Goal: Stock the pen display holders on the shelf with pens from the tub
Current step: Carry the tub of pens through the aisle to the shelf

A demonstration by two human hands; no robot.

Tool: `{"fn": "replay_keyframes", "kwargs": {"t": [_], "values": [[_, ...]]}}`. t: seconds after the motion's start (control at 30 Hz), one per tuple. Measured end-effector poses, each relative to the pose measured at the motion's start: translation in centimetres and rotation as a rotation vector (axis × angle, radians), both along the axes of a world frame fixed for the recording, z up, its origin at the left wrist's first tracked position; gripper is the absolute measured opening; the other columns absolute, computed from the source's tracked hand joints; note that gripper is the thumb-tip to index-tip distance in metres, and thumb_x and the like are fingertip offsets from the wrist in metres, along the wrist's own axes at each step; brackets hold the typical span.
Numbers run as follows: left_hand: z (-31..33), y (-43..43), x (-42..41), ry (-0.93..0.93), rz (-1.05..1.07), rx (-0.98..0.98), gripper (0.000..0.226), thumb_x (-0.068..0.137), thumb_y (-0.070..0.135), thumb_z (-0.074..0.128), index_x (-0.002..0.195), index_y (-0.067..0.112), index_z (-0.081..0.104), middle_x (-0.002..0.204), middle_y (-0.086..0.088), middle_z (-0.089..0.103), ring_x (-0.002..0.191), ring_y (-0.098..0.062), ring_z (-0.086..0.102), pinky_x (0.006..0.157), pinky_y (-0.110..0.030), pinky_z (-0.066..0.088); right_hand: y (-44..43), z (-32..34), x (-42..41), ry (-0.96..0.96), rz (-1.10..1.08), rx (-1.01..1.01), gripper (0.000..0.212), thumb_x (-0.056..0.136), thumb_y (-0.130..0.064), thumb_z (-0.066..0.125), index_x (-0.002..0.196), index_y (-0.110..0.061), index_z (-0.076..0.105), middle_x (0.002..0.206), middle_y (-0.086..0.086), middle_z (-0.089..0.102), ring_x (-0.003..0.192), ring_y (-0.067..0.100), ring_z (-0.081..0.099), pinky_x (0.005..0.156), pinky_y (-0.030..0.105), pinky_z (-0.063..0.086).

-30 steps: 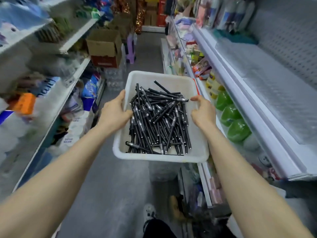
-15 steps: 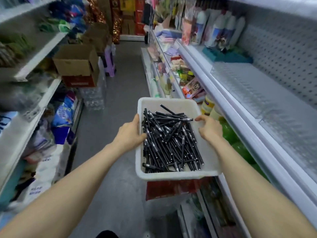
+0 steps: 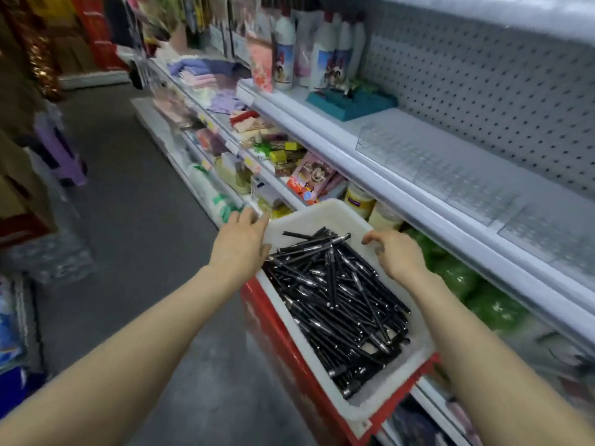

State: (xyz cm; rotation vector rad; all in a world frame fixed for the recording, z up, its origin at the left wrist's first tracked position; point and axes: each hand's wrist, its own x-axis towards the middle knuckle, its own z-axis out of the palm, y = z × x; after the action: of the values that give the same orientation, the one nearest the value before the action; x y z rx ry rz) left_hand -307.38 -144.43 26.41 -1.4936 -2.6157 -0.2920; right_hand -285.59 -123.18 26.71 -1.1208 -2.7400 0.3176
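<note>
A white plastic tub (image 3: 322,211) filled with several black pens (image 3: 338,304) sits on a red box (image 3: 279,344) in front of the right-hand shelving. My left hand (image 3: 240,244) lies at the tub's far left corner with fingers nearly straight, its thumb against the rim. My right hand (image 3: 397,257) hovers at the tub's right rim with fingers loosely curled and nothing in them. Clear plastic pen display holders (image 3: 428,162) stand empty in a row on the grey shelf above and to the right of the tub.
A teal tray (image 3: 351,104) and white bottles (image 3: 285,59) stand farther along the same shelf, backed by a pegboard wall (image 3: 483,85). Green packs (image 3: 463,278) and jars fill the shelf below. The grey aisle floor (image 3: 135,220) runs left, past a purple stool (image 3: 61,149).
The view has swung right toward the shelf. The tub, carried in both hands before, now rests on the red box, and both hands have loosened from its sides.
</note>
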Motion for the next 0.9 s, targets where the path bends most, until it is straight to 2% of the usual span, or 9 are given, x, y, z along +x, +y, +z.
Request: {"fn": "replay_keyframes", "kwargs": {"t": [0.13,0.27,0.33,0.43,0.53,0.63,0.7,0.8,0.9], "values": [[0.0,3.3,-2.9,0.014,-0.207,-0.041,0.042,0.089,0.025,0.065,0.125,0.005,0.056,0.117,-0.019,0.056,0.104,-0.040,0.052,0.080,-0.048,0.049,-1.7,-0.8,-0.1,-0.021,-0.079,0.074,0.030,0.091,0.000,0.053,0.101,-0.023,0.068,0.137,0.001,0.056,0.109,0.031,0.059,0.087,0.034,0.046],[0.0,6.6,-4.1,-0.081,-0.356,-0.040,0.033,0.093,0.016,0.056,0.125,0.007,0.058,0.111,-0.017,0.057,0.096,-0.039,0.058,0.076,-0.044,0.049,-2.8,-0.5,-0.8,-0.101,-0.145,0.068,0.047,0.082,0.013,0.052,0.114,-0.018,0.065,0.152,0.003,0.041,0.120,0.033,0.051,0.098,0.035,0.041],[-0.2,8.0,-4.4,-0.108,-0.376,-0.038,0.029,0.095,0.017,0.052,0.121,0.008,0.060,0.111,-0.014,0.057,0.094,-0.037,0.060,0.074,-0.041,0.048,-2.8,-0.7,-1.1,-0.047,-0.157,0.079,0.050,0.082,0.015,0.051,0.117,-0.018,0.065,0.148,0.006,0.045,0.122,0.033,0.050,0.100,0.035,0.039],[-0.5,9.6,-4.6,-0.138,-0.438,-0.041,0.031,0.097,0.022,0.051,0.123,0.007,0.058,0.113,-0.012,0.058,0.101,-0.036,0.060,0.080,-0.040,0.048,-2.9,-1.3,-1.7,0.119,-0.097,0.213,0.047,0.079,0.014,0.058,0.113,-0.015,0.067,0.135,0.009,0.058,0.116,0.033,0.054,0.100,0.037,0.042],[0.0,10.2,-4.9,-0.118,-0.484,-0.027,0.028,0.098,0.026,0.050,0.120,0.011,0.058,0.108,-0.011,0.059,0.100,-0.034,0.060,0.072,-0.037,0.042,-3.0,-1.6,-4.4,0.182,0.057,0.303,0.040,0.075,0.009,0.067,0.107,-0.015,0.070,0.116,0.007,0.067,0.104,0.029,0.059,0.091,0.036,0.050],[0.5,10.6,-5.4,-0.119,-0.504,-0.072,0.013,0.094,0.026,0.050,0.091,0.014,0.056,0.088,-0.010,0.059,0.092,-0.034,0.060,0.063,-0.034,0.033,-3.3,-1.6,-7.4,0.032,0.149,0.176,0.034,0.084,-0.006,0.062,0.113,-0.021,0.069,0.115,0.004,0.068,0.107,0.028,0.059,0.090,0.038,0.050],[0.9,10.8,-5.9,-0.160,-0.499,-0.124,0.021,0.091,0.027,0.052,0.073,0.018,0.047,0.076,-0.006,0.053,0.084,-0.034,0.060,0.061,-0.033,0.032,-2.9,-1.9,-8.5,-0.122,0.153,0.131,0.034,0.086,-0.010,0.058,0.115,-0.023,0.067,0.120,0.003,0.067,0.111,0.028,0.059,0.093,0.038,0.049],[1.7,11.4,-6.7,-0.202,-0.526,-0.224,0.020,0.087,0.032,0.057,0.079,0.014,0.059,0.071,-0.004,0.057,0.076,-0.028,0.058,0.056,-0.033,0.032,-2.1,-1.6,-9.0,-0.200,0.099,0.041,0.034,0.084,-0.008,0.058,0.114,-0.022,0.067,0.111,0.005,0.069,0.102,0.028,0.064,0.088,0.041,0.052],[2.5,12.3,-7.8,-0.382,-0.579,-0.369,0.015,0.085,0.035,0.060,0.084,0.020,0.063,0.078,-0.002,0.066,0.069,-0.022,0.065,0.050,-0.027,0.041,-1.7,-0.6,-9.2,-0.261,0.033,-0.108,0.031,0.084,-0.011,0.062,0.111,-0.025,0.067,0.100,0.003,0.070,0.092,0.025,0.066,0.083,0.036,0.052]]}}
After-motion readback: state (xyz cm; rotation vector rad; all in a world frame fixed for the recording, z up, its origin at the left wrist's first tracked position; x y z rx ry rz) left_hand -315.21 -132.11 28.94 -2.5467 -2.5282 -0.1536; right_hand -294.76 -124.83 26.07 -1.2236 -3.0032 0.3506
